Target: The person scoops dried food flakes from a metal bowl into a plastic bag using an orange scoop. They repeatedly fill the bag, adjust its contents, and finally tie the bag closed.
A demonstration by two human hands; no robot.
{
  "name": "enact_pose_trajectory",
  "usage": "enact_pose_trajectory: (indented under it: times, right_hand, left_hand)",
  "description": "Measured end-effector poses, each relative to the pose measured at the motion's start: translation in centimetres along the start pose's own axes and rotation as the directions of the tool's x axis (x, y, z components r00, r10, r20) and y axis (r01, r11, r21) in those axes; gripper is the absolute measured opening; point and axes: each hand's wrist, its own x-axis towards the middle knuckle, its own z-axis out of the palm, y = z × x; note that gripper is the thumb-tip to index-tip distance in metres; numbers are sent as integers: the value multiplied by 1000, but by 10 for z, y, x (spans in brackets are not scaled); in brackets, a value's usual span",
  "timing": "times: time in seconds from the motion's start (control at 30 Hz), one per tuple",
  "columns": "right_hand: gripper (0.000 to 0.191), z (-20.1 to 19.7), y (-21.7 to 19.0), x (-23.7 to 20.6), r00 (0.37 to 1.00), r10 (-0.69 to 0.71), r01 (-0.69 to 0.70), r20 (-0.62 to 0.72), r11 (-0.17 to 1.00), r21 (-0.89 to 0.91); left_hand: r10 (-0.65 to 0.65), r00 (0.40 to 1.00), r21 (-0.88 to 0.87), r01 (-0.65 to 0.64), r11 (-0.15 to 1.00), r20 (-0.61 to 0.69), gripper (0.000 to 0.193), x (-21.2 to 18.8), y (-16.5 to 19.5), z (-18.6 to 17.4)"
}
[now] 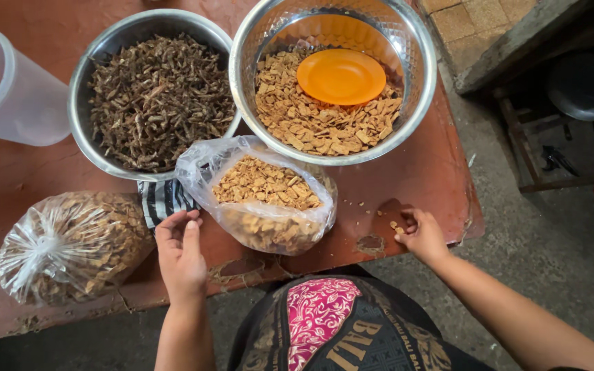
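Note:
An open clear plastic bag (256,199) of small tan fried pieces lies on the worn red table (421,172). My left hand (181,253) rests flat beside the bag's left side, fingers apart, holding nothing. My right hand (419,233) is at the table's near right edge, fingertips pinched on a few loose tan crumbs (397,227). Behind the bag stands a steel bowl (407,103) of the same tan pieces with an orange plastic lid (341,75) lying in it.
A second steel bowl (80,96) holds dark dried strips. A tied clear bag (70,244) of tan pieces lies at the left, a striped cloth (163,199) beside it. A translucent plastic jug (8,89) stands far left. Concrete floor and a stool (582,86) lie to the right.

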Motion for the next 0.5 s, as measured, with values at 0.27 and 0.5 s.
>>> enact_pose_trajectory:
  times: [0.27, 0.5]
  right_hand:
    - [43, 43, -45, 21, 977, -206, 205, -63, 979, -19]
    - [75, 46, -82, 9, 936, -347, 338, -56, 933, -124]
  left_hand:
    - [-8, 1000, -47, 9, 999, 24, 24, -1, -7, 2]
    - [-26, 1000, -64, 27, 998, 15, 23, -8, -8, 5]
